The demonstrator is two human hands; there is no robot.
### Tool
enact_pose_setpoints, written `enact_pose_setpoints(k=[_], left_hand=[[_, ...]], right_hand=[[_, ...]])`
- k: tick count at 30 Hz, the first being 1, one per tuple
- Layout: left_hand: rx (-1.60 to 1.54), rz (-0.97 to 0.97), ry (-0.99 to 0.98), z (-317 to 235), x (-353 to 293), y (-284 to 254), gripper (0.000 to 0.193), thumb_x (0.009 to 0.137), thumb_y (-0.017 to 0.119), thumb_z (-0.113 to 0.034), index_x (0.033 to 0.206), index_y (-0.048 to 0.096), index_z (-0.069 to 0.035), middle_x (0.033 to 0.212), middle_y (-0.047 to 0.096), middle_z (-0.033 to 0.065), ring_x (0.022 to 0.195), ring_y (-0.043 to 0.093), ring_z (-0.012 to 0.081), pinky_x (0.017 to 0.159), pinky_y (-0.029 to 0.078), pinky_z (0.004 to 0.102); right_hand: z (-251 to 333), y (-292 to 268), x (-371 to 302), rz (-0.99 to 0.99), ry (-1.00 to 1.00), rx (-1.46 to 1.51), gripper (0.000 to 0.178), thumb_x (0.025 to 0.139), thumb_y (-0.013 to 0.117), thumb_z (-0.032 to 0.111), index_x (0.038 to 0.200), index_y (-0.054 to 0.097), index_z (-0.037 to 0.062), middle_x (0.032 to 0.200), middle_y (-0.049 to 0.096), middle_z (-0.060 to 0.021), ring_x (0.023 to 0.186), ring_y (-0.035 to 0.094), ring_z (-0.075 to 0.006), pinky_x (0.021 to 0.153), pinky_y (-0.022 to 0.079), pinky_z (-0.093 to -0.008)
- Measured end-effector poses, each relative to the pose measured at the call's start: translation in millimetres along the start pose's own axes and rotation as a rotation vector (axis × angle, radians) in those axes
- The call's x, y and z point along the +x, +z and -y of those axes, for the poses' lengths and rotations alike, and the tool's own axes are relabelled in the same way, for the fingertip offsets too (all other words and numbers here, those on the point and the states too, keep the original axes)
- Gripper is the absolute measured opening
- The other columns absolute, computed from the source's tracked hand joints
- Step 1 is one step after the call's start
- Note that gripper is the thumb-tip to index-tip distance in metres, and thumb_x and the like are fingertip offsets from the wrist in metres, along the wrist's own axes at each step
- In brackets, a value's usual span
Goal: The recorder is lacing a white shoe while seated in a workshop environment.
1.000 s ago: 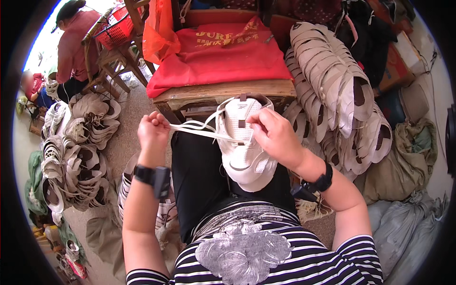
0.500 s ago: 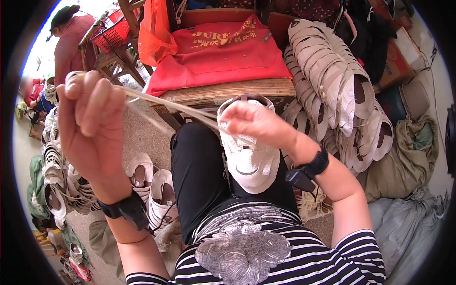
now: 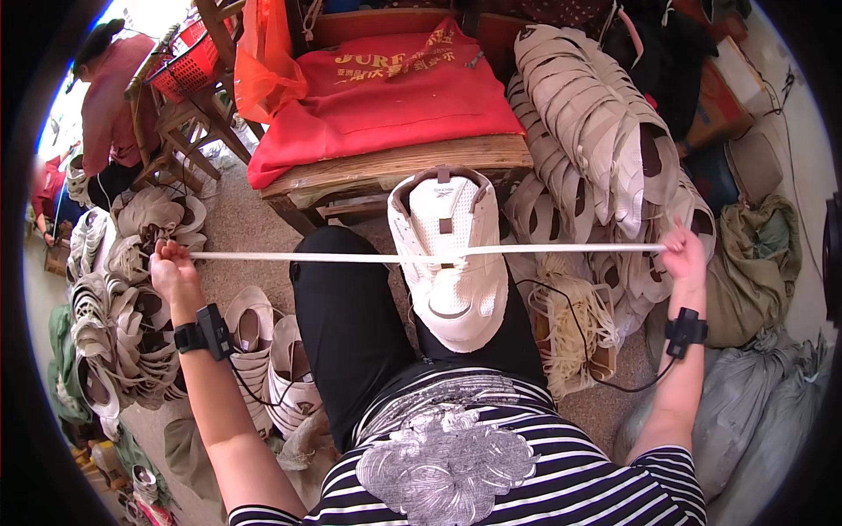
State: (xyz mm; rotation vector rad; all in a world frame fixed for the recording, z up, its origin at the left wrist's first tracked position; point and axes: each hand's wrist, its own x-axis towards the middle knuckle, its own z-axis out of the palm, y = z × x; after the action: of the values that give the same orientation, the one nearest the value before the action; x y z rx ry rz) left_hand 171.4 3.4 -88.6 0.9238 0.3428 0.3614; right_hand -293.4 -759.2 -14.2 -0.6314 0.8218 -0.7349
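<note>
A cream-white shoe (image 3: 456, 307) rests between my thighs, its toe toward me and its brown-edged opening toward the stool. A pale flat shoelace (image 3: 351, 258) runs across the shoe's lower throat and is pulled out nearly straight to both sides. My left hand (image 3: 175, 270) is closed on one end, far out to the left. The other end is pinched in my right hand (image 3: 682, 254), far out to the right. The two sides of the lace look about equally long. Whether it passes through eyelets is hard to see.
Ahead stands a wooden stool (image 3: 395, 162) with a red cloth (image 3: 395, 105). Nested shoe uppers (image 3: 605, 114) are stacked at the right, above a box of loose laces (image 3: 570, 324). More shoes (image 3: 114, 333) pile up at the left. Another person (image 3: 118, 105) is at the far left.
My right hand has left the shoe and moved out right, and my left hand has come lower. The lace, earlier drawn toward the upper left, now stretches sideways across the shoe.
</note>
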Motion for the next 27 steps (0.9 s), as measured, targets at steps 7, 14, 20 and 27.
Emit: enact_pose_setpoints(k=[7,14,20,27], left_hand=[[0.480,0.278,0.075,56.7,-103.7,46.1,0.030,0.102,0.049,-0.022,0.120,0.059,0.000,0.073,0.052,-0.0011,0.061,0.051,0.0092,0.057,0.046,0.0231],[0.685,1.030,-0.056,82.4,-279.3,120.7,0.013,0.104,0.046,-0.011,0.107,0.053,0.000,0.083,0.067,0.0118,0.060,0.060,0.0123,0.057,0.052,0.0239],[0.925,1.284,0.028,97.0,-328.5,122.7,0.010,0.095,0.061,-0.008,0.098,0.056,0.000,0.078,0.065,0.0068,0.066,0.062,0.0116,0.060,0.050,0.0258],[1.086,1.212,-0.277,83.1,-336.8,123.4,0.016,0.092,0.066,-0.013,0.099,0.059,0.000,0.079,0.068,0.0115,0.065,0.065,0.0161,0.062,0.051,0.0286]], right_hand=[[18.6,-184.3,-7.5,-0.620,-0.204,-0.203,0.028,0.092,0.046,0.002,0.118,0.057,-0.0020,0.067,0.040,0.0027,0.046,0.031,-0.0070,0.039,0.026,-0.0220],[-122.9,39.3,-95.0,0.204,-0.043,-0.883,0.033,0.093,0.054,0.008,0.125,0.061,0.0031,0.092,0.067,-0.0011,0.069,0.048,-0.0032,0.063,0.039,-0.0175],[-176.4,148.5,-135.9,0.753,-0.165,-0.882,0.022,0.102,0.048,0.009,0.123,0.048,0.0031,0.100,0.068,-0.0074,0.077,0.060,-0.0076,0.070,0.047,-0.0204],[-185.2,172.0,-141.0,0.934,0.014,-1.151,0.017,0.101,0.044,0.007,0.116,0.045,-0.0002,0.088,0.067,-0.0097,0.061,0.059,-0.0097,0.057,0.047,-0.0230]])
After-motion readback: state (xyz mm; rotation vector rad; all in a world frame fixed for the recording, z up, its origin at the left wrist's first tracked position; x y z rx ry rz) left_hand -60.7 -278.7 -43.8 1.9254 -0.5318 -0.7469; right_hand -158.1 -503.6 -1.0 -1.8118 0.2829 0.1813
